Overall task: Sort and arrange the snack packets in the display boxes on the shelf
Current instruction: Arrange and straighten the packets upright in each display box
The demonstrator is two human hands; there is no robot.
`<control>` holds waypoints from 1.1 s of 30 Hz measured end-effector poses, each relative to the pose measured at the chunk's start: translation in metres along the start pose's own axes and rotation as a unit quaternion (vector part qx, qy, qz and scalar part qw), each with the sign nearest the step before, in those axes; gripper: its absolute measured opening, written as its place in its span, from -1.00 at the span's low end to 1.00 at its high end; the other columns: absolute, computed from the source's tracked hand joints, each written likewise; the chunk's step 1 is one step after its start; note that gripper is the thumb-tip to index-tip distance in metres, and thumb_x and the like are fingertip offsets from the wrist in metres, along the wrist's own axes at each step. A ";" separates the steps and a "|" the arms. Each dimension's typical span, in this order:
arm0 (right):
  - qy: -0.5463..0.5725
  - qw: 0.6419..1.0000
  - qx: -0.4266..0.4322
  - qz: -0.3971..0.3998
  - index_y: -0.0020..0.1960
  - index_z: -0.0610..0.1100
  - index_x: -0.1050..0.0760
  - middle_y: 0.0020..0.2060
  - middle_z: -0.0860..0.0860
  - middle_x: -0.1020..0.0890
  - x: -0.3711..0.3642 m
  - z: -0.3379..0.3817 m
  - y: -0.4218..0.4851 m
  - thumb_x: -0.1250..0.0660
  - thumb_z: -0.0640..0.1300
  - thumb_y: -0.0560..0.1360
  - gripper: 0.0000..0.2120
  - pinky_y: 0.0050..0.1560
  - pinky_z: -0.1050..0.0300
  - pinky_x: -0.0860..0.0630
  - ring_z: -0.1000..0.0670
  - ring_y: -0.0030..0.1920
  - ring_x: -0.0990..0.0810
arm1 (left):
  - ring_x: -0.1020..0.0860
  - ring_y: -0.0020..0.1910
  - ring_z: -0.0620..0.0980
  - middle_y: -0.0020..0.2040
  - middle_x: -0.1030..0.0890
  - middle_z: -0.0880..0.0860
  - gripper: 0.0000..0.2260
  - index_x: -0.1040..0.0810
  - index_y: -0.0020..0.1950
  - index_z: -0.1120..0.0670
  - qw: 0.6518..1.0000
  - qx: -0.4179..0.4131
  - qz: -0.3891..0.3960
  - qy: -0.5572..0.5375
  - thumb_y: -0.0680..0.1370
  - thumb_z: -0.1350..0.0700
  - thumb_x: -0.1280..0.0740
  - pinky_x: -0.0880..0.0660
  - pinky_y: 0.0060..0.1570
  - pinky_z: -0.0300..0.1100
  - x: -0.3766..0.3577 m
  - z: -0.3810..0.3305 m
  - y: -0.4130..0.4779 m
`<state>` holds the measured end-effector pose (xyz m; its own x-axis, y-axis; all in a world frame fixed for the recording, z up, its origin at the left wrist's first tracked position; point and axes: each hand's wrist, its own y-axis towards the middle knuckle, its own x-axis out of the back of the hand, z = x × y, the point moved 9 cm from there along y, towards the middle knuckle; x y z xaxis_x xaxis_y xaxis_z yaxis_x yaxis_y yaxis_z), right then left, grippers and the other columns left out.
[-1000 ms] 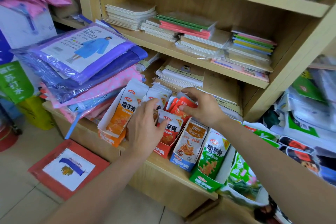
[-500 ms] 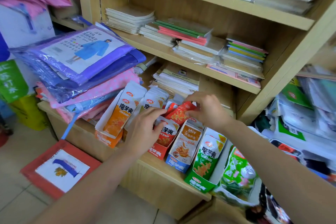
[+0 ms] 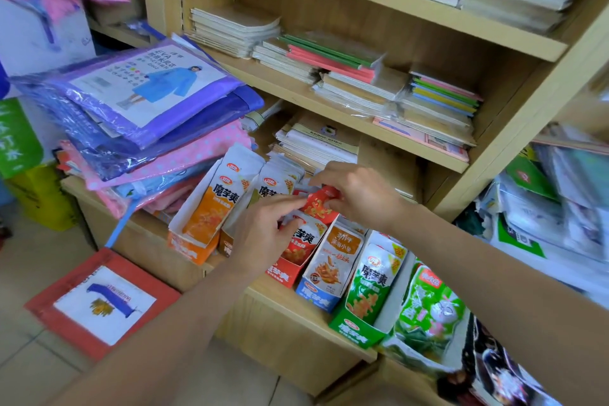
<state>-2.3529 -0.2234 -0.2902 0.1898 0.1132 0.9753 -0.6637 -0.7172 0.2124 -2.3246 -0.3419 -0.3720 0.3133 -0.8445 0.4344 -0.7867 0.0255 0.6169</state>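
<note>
Left hand (image 3: 263, 234) and right hand (image 3: 359, 194) both pinch small red foil snack packet (image 3: 320, 206) just above red cardboard display box (image 3: 280, 273) on wooden shelf (image 3: 296, 310); risk: forcing it down crumples standing packets (image 3: 304, 239) or tips box off shelf edge.

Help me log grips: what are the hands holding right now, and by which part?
One red snack packet, by both hands: the right hand pinches its upper right edge, the left hand pinches its left edge.
</note>
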 end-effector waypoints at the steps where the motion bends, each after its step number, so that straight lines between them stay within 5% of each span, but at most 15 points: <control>1: -0.004 1.000 0.012 0.003 0.17 -0.01 -0.59 0.00 0.06 -0.60 0.000 0.002 -0.001 -0.52 -0.17 0.41 -0.65 -0.19 0.16 -0.43 0.03 -0.05 -0.58 | -0.64 0.12 -0.07 0.15 -0.68 -0.02 -0.63 -0.67 0.24 0.07 1.000 -0.011 0.001 0.003 0.45 0.25 -0.54 -0.61 0.10 -0.17 0.001 -0.003 0.000; 3: -0.011 0.999 0.035 0.021 0.11 0.00 -0.62 -0.05 0.06 -0.58 -0.001 0.008 -0.004 -0.49 -0.16 0.43 -0.74 -0.24 0.12 -0.46 0.01 -0.09 -0.59 | -0.62 0.07 -0.11 0.12 -0.66 -0.05 -0.66 -0.69 0.21 0.06 1.000 -0.030 0.005 0.006 0.46 0.28 -0.52 -0.54 0.06 -0.34 0.001 -0.008 0.001; 6: -0.056 0.997 0.030 0.043 -0.01 -0.01 -0.61 -0.11 0.07 -0.59 -0.002 0.011 -0.003 -0.39 -0.10 0.53 -0.94 -0.25 0.02 -0.53 -0.03 -0.10 -0.58 | -0.61 0.08 -0.11 0.12 -0.65 -0.09 -0.66 -0.67 0.23 0.03 0.999 -0.033 0.025 -0.002 0.48 0.25 -0.51 -0.58 0.06 -0.24 -0.003 -0.011 0.001; 10: -0.047 0.997 -0.042 0.043 -0.07 -0.06 -0.58 -0.12 0.05 -0.60 0.013 -0.005 -0.001 -0.38 -0.09 0.53 -0.95 -0.22 0.07 -0.44 -0.04 -0.11 -0.57 | -0.61 0.13 -0.09 0.17 -0.67 -0.08 -0.63 -0.62 0.30 -0.02 0.999 0.003 0.035 0.017 0.50 0.12 -0.51 -0.62 0.05 -0.06 -0.005 -0.003 0.001; 14: 0.047 0.988 -0.142 -0.025 -0.16 -0.07 -0.53 -0.26 0.05 -0.61 0.050 -0.046 -0.022 -0.48 -0.08 0.47 -0.86 -0.25 0.08 -0.44 0.00 -0.23 -0.55 | -0.62 -0.06 -0.09 0.01 -0.67 -0.09 -0.57 -0.57 0.35 -0.04 0.997 0.065 0.031 -0.004 0.49 0.08 -0.52 -0.62 -0.11 -0.04 -0.002 0.008 0.004; 18: 0.130 0.961 -0.226 -0.096 -0.16 -0.12 -0.54 -0.28 0.04 -0.59 0.062 -0.075 -0.061 -0.48 -0.15 0.47 -0.87 -0.23 0.12 -0.44 0.02 -0.24 -0.54 | -0.57 -0.07 -0.31 -0.02 -0.58 -0.22 -0.52 -0.50 0.35 0.02 0.990 0.123 0.022 -0.068 0.47 0.13 -0.54 -0.55 -0.11 -0.38 -0.004 0.010 0.004; 23: 0.336 0.849 -0.324 -0.249 -0.14 -0.19 -0.51 -0.32 -0.04 -0.64 0.051 -0.079 -0.112 -0.45 -0.21 0.52 -0.87 -0.41 0.14 -0.49 0.06 -0.42 -0.56 | -0.51 -0.27 -0.20 -0.26 -0.53 -0.12 -0.68 -0.51 -0.04 0.04 0.989 0.126 -0.069 0.033 0.39 0.01 -0.60 -0.33 -0.31 -0.43 0.010 0.007 0.003; 28: 0.517 0.669 -0.365 -0.390 -0.17 -0.18 -0.45 -0.38 -0.04 -0.62 0.009 -0.051 -0.140 -0.37 -0.30 0.55 -0.84 -0.46 0.17 -0.45 0.02 -0.47 -0.50 | -0.63 -0.23 -0.27 -0.26 -0.66 -0.18 -0.92 -0.72 -0.08 0.02 0.980 0.186 -0.015 -0.072 0.48 0.05 -0.54 -0.53 -0.14 -0.40 -0.004 0.020 0.003; 33: 0.632 0.548 -0.393 -0.381 -0.13 -0.23 -0.44 -0.25 -0.14 -0.65 -0.057 -0.009 -0.125 -0.34 -0.36 0.55 -0.87 -0.34 0.12 -0.61 -0.03 -0.29 -0.66 | -0.71 -0.01 0.07 -0.11 -0.75 0.05 -0.80 -0.71 -0.01 0.13 0.872 0.374 0.056 -0.312 0.63 0.09 -0.31 -0.61 -0.03 -0.15 -0.021 0.042 -0.003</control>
<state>-2.2869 -0.1340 -0.3719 0.3049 0.9167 -0.2583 -0.9414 0.3312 0.0639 -2.3517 -0.3466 -0.4109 0.0464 -0.9916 -0.1204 -0.9935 -0.0333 -0.1088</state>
